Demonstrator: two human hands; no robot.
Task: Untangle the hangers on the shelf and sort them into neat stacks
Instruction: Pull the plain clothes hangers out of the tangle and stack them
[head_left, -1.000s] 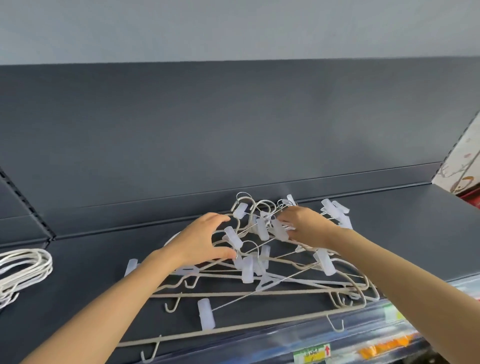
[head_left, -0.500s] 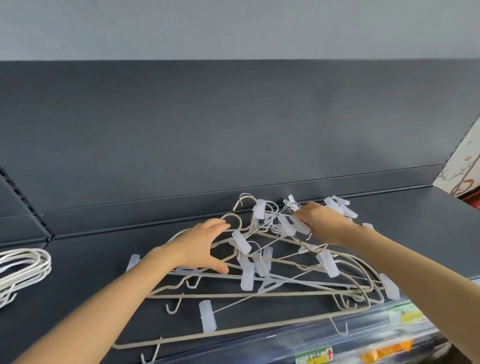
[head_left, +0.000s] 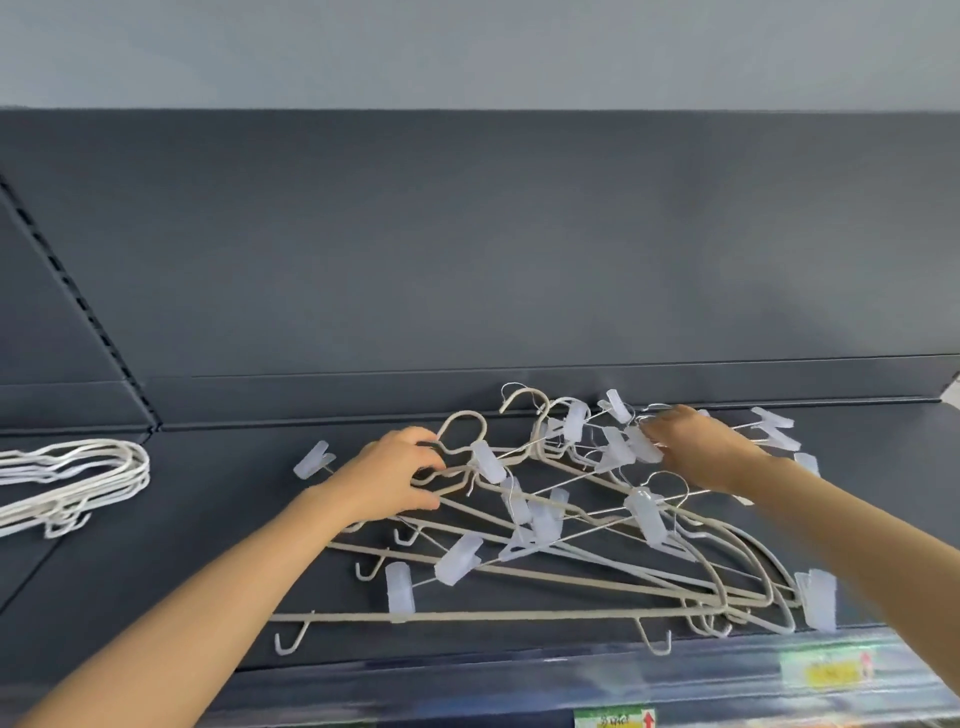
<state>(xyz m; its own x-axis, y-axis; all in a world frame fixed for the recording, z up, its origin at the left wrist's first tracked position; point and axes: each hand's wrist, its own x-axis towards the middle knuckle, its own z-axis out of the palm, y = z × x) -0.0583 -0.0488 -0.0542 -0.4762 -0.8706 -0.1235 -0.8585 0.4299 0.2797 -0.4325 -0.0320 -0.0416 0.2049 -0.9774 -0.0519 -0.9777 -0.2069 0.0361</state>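
Observation:
A tangled pile of beige hangers (head_left: 571, 577) with translucent white clips lies on the dark grey shelf (head_left: 182, 587). My left hand (head_left: 387, 480) grips the neck of a beige hanger at the pile's left side, just below its hook (head_left: 462, 423). My right hand (head_left: 696, 449) reaches into the back of the pile and pinches a thin wire clip hanger near a clip (head_left: 644, 444). Both forearms stretch in from the bottom corners.
A neat stack of white hangers (head_left: 72, 480) lies at the far left of the shelf. The shelf's dark back panel (head_left: 467, 260) rises right behind the pile. A clear price rail with labels (head_left: 826, 673) runs along the front edge.
The pile has spread out to the right. My right hand has moved right and back with the wire clip hanger, and my left hand has closed on the beige hanger's neck.

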